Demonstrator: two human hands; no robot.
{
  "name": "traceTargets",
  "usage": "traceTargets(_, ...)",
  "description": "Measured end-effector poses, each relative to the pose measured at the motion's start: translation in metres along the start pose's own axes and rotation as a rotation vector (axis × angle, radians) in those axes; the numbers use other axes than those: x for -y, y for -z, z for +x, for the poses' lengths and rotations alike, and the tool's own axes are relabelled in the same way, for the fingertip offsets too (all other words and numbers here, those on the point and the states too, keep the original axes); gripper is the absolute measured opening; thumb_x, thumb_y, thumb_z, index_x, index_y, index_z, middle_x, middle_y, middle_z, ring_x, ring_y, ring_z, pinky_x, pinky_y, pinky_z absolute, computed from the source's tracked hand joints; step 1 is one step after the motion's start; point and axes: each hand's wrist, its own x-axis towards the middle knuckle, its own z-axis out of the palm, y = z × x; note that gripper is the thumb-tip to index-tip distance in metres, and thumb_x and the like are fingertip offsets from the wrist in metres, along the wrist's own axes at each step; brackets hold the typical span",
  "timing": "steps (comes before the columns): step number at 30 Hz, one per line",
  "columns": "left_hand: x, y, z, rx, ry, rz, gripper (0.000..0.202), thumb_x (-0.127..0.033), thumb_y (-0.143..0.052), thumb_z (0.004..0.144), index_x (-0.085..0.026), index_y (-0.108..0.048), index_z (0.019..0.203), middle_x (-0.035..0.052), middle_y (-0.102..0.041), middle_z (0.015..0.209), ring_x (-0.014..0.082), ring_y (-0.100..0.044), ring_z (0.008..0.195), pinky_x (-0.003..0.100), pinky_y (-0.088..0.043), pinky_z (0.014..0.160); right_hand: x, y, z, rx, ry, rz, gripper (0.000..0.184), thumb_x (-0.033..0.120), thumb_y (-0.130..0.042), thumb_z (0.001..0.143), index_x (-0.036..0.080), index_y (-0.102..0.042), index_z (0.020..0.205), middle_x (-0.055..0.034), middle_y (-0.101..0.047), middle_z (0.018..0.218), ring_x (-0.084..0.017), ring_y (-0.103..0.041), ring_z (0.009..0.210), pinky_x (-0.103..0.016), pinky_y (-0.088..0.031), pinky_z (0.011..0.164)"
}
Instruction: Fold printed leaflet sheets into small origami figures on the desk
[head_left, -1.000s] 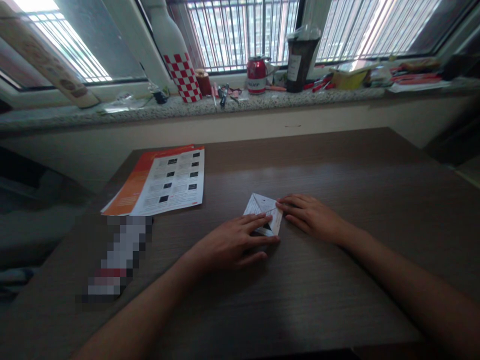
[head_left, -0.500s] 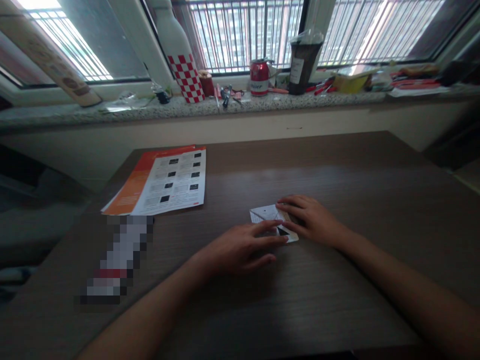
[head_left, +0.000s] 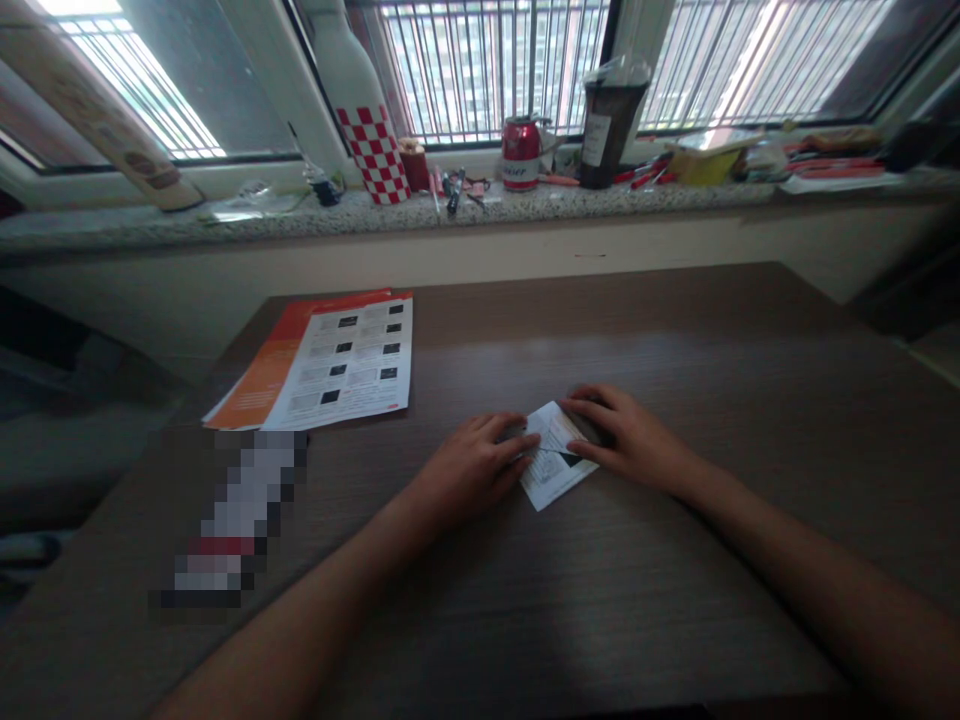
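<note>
Folded paper [head_left: 553, 462] lies flat on the table [head_left: 675, 330] btwn your hands. It's prob. light, thin and slides easily, so pin it near the creases, not the loose corner. Left hand [head_left: 469, 470]: fingertips curled, pressing its left edge. Right hand [head_left: 630, 435]: fingers together, flat on its right edge. Print on the paper and the leaflet [head_left: 330, 362] is too small to read.

Matt printed paper square [head_left: 556, 462], glossy leaflet [head_left: 330, 362], wood-grain table [head_left: 675, 600] — speckled stone sill [head_left: 375, 215]
</note>
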Motion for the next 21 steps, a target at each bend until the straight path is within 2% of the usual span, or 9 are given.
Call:
traceTargets(4, 0.002, -0.006, -0.001, -0.069, 0.004, -0.03, 0.029, -0.025, -0.062, 0.105, -0.023, -0.071, 0.133, 0.0143, -0.063, 0.134, 0.029, -0.063, 0.12, 0.05, -0.057, 0.101, 0.0, -0.001, -0.001, -0.026, -0.041, 0.001, 0.045, 0.042, -0.076, 0.094, 0.023, -0.07, 0.135, -0.0163, -0.061, 0.137, -0.034, -0.061, 0.128, -0.055, -0.053, 0.11)
traceTargets(10, 0.004, -0.008, 0.0, -0.1, 0.057, -0.124, 0.026, -0.022, -0.065, 0.103, -0.022, -0.072, 0.128, 0.0118, -0.065, 0.125, 0.0259, -0.064, 0.113, 0.046, -0.057, 0.099, 0.0, -0.004, 0.001, -0.05, -0.021, 0.045, 0.033, 0.035, -0.077, 0.094, 0.024, -0.075, 0.125, -0.0146, -0.064, 0.129, -0.032, -0.064, 0.123, -0.054, -0.055, 0.105)
traceTargets(17, 0.001, -0.002, 0.005, -0.102, 0.2, -0.204, 0.026, -0.024, -0.065, 0.104, -0.019, -0.069, 0.13, 0.0085, -0.07, 0.111, 0.0244, -0.067, 0.1, 0.044, -0.055, 0.093, 0.003, -0.007, 0.001, -0.026, -0.002, 0.117, 0.03, 0.03, -0.077, 0.094, 0.024, -0.074, 0.123, -0.0133, -0.065, 0.13, -0.031, -0.063, 0.124, -0.052, -0.054, 0.105)
traceTargets(21, 0.001, -0.003, 0.007, -0.152, 0.273, -0.263, 0.029, -0.026, -0.066, 0.103, -0.019, -0.067, 0.131, 0.0086, -0.067, 0.116, 0.0238, -0.066, 0.106, 0.042, -0.055, 0.095, 0.01, -0.008, 0.002, 0.001, 0.044, 0.147, 0.031, 0.029, -0.076, 0.095, 0.026, -0.072, 0.125, -0.0116, -0.067, 0.127, -0.03, -0.063, 0.121, -0.051, -0.054, 0.103)
